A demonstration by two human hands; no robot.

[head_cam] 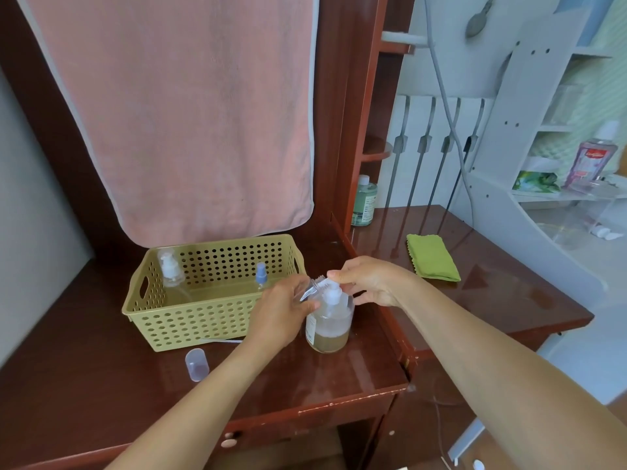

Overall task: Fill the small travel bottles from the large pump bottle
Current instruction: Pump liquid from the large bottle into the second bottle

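A large clear pump bottle (328, 325), about a third full of yellowish liquid with foam on top, stands on the brown desk (305, 374). My left hand (281, 313) grips a small clear travel bottle (310, 290), tilted with its open neck against the pump's nozzle. My right hand (368, 281) rests on the white pump head (332, 293), fingers curled over it. A clear cap (196, 364) lies on the desk to the left. A thin dip tube (220, 340) lies in front of the basket.
A yellow-green perforated basket (190, 320) behind my left hand holds a clear pump bottle (171, 273) and a small spray bottle (261, 276). A pink towel (190, 113) hangs above. A green cloth (431, 256) lies on the right desk, a green bottle (363, 201) behind it.
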